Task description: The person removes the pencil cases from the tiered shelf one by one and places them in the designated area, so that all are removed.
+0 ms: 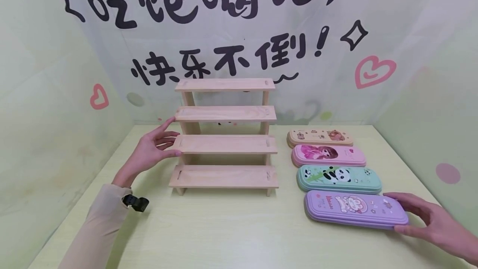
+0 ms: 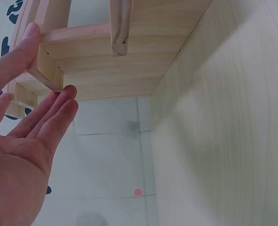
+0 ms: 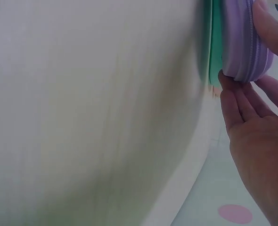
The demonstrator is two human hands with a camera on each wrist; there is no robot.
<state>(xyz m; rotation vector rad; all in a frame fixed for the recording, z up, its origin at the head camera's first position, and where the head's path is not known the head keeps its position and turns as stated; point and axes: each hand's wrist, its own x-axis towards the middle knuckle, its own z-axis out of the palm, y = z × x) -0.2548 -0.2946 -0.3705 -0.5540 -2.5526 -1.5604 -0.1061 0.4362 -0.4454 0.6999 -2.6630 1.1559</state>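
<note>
A pale wooden stepped stand with several shelves is upright on the table. At its left side, my left hand grips the end of a middle shelf. In the left wrist view the thumb lies on the shelf's edge and fingertips touch its end from the other side. At the front right is a purple pencil case with a zipper and a cartoon print. My right hand holds its right end between thumb and fingers. In the right wrist view the fingertips reach under the purple case.
Behind the purple case lie a green panda pencil case, a pink one and a cream one, in a row to the right of the stand. Printed sheets stand at the back and both sides of the table.
</note>
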